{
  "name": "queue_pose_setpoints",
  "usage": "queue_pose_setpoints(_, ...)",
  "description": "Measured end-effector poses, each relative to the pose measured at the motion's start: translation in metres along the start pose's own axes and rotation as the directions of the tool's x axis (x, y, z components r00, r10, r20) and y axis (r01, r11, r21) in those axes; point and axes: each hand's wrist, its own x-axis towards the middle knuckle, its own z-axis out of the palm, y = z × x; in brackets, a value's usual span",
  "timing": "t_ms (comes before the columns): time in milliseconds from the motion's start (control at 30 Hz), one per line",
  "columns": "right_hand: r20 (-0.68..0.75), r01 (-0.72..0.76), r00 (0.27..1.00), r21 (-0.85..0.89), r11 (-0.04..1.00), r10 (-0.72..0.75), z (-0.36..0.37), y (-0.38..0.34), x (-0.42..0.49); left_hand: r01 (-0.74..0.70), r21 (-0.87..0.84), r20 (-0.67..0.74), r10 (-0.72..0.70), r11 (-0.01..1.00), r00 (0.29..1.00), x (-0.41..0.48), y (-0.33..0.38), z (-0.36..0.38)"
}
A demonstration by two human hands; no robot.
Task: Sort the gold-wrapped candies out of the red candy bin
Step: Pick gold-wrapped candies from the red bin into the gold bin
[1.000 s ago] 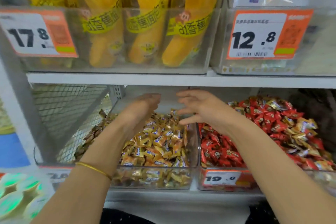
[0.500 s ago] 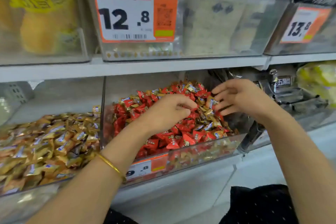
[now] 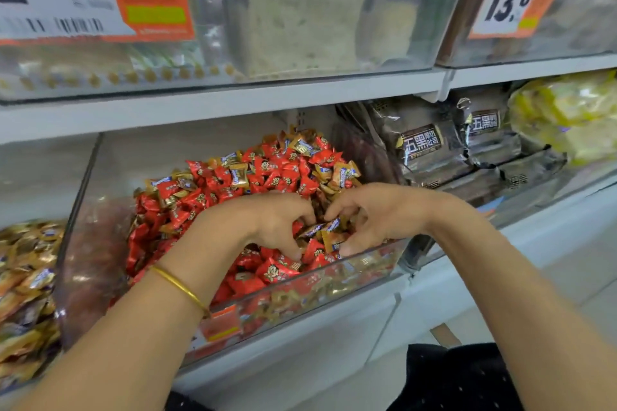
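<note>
Fingers (image 3: 309, 214) of my left hand (image 3: 273, 227) are curled down into the heap. The tips touch the wrappers. I cannot tell if that hand has anything tucked inside it. My right hand (image 3: 377, 217) is bent like a claw. Its first finger and thumb close in on a little bunch of gold-wrapped candies (image 3: 329, 233) and pinch them from both sides. The other fingers of that hand are curled loosely above the heap.

That bunch lies between my two hands, near the front wall of the red candy bin (image 3: 83, 243). It sits on top of the red candies (image 3: 277, 272). More gold ones show higher up, at the back and on the right side of the heap.

I think I am in the middle of the picking step. I am gathering the gold ones that got mixed in. There are plenty left, so the job looks far from done.

Next I should lift this bunch straight up without dragging red ones along. Then it should go over to the gold candy bin (image 3: 26, 294), just beside this one on my left. The wrappers look slippery, so I will need a snug pinch.
</note>
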Motion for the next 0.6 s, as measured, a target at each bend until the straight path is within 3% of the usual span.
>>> queue_pose_setpoints(133, -0.035, 0.036, 0.999, -0.151, 0.988, -0.041, 0.004, -0.002, 0.003, 0.004, -0.125, -0.05, -0.01, 0.992, 0.999, 0.002, 0.003, 0.001)
queue_pose_setpoints(267, -0.087, 0.04, 0.994, -0.242, 0.969, -0.063, 0.011, -0.002, 0.009, -0.002, -0.142, -0.127, -0.016, 0.99, 0.992, 0.004, 0.004, 0.006)
queue_pose_setpoints(467, -0.139, 0.045, 0.988, -0.176, 0.983, -0.07, 0.016, 0.001, 0.009, 0.021, -0.175, -0.154, -0.049, 0.984, 0.987, -0.003, -0.005, 0.002)
queue_pose_setpoints(600, -0.237, 0.071, 0.969, -0.02, 0.997, -0.074, 0.011, 0.007, 0.005, 0.021, -0.339, -0.155, -0.078, 0.94, 0.985, -0.005, -0.008, 0.001)
